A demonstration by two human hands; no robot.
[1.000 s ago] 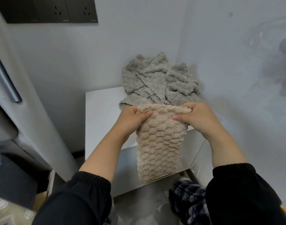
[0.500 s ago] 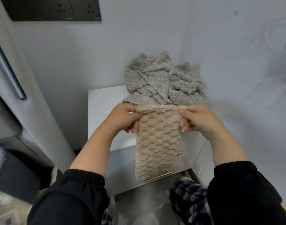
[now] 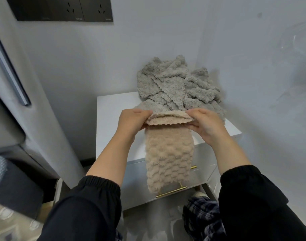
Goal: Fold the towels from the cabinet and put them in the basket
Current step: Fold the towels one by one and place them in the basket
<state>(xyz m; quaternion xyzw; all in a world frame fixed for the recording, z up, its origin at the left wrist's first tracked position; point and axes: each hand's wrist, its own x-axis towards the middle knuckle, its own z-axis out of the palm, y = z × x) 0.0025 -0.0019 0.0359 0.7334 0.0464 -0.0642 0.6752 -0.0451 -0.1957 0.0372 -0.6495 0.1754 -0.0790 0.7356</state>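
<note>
A beige waffle-textured towel [image 3: 168,159] hangs down in front of the white cabinet [image 3: 112,122]. My left hand [image 3: 131,121] pinches its top left corner and my right hand [image 3: 206,124] pinches its top right corner. The top edge is doubled over between my hands, showing two scalloped layers. Behind it, a crumpled heap of grey towels [image 3: 176,86] lies on the cabinet top against the wall. No basket is in view.
The cabinet stands in a corner between two pale walls, with brass drawer handles [image 3: 171,192] on its front. A dark socket panel [image 3: 61,9] hangs at the upper left. A grey appliance door with a handle [image 3: 9,70] fills the left side.
My hands have drawn slightly apart and lifted the towel's top edge, which now folds over into two layers. The towel hangs longer and flatter than before.
</note>
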